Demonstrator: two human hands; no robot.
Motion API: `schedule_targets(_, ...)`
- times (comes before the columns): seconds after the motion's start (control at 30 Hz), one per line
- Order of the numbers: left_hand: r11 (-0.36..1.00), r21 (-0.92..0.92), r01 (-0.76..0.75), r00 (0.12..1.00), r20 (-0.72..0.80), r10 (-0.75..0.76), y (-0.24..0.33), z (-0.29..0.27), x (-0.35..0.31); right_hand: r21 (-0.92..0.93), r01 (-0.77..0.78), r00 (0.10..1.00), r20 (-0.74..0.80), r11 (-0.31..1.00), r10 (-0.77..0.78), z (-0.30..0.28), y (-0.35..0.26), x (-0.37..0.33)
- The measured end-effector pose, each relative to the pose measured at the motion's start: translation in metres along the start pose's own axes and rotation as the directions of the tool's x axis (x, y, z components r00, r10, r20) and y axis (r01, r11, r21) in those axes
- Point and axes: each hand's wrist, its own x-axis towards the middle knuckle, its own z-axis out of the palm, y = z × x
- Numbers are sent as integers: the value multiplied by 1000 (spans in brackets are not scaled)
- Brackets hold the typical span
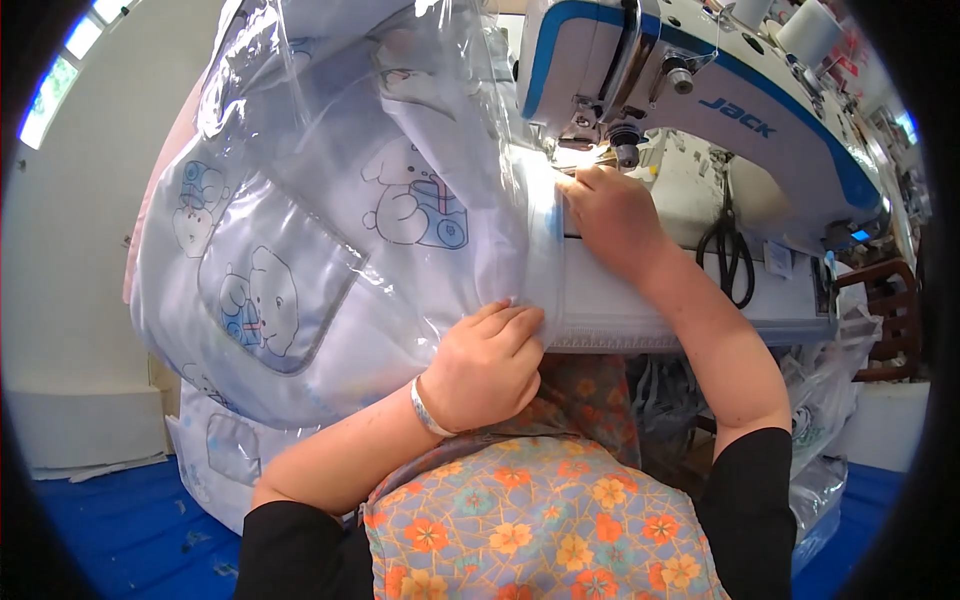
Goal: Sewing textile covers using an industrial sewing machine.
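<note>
A large piece of white fabric printed with bears and blue patches hangs down at the left, under a layer of shiny clear plastic. My left hand is closed on the fabric's right edge, near the front of the table. Farther back, my right hand has its fingers pinched together on the same edge strip, just in front of the sewing machine's needle area. What lies between its fingertips is partly hidden. The white and blue sewing machine stands over the strip, its lamp lighting the stitching spot.
Black-handled scissors lie on the machine bed right of my right hand. A ruler strip runs along the table's front edge. Thread cones stand atop the machine. Clear plastic hangs at the right, near a brown chair.
</note>
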Motion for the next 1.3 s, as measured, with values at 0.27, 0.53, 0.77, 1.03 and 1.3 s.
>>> schedule_targets(0.27, 998, -19, 57, 998, -34, -58, 1, 1, 13, 67, -65, 993, -98, 996, 71, -4, -6, -5)
schedule_targets(0.53, 999, -1, 55, 997, -63, -54, -1, 4, 20, 412, -171, 969, -94, 895, 229, -42, -73, -80)
schedule_targets(0.77, 999, 34, 10, 999, 31, -11, 0, -9, 29, 327, -73, 995, -34, 942, 89, -15, -136, -123)
schedule_targets(1.03, 999, -18, -39, 994, 104, 41, -2, -30, 46, 513, -54, 958, -215, 857, 190, -13, -137, -89)
schedule_targets(1.3, 995, 21, 99, 932, 349, -100, -21, -20, 55, 636, -158, 962, -72, 756, 262, -32, -109, -70)
